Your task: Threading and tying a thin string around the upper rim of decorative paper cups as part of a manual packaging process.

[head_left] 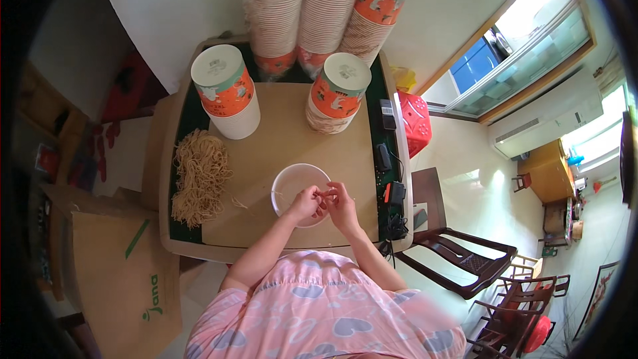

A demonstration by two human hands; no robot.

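My left hand [307, 203] and my right hand [341, 207] meet over a white round tub [282, 183] near the front of the table. The fingertips of both are pinched together, almost touching each other. Whatever is between them is too small to make out. Part of the tub's rim and inside is hidden by the hands; a thin pale strand seems to lie on its inner wall. Left of the tub is a tangled heap of beige strings [199, 179], with a few loose strands [239, 205] beside it.
Stacked paper tubs with an orange and green print [222, 93] stand behind, beside a second such stack [337, 96]. Taller stacks [276, 20] line the wall. Black chargers and cables [394, 193] edge the table's right side. A cardboard box [123, 272] is at left, a dark chair [458, 263] at right.
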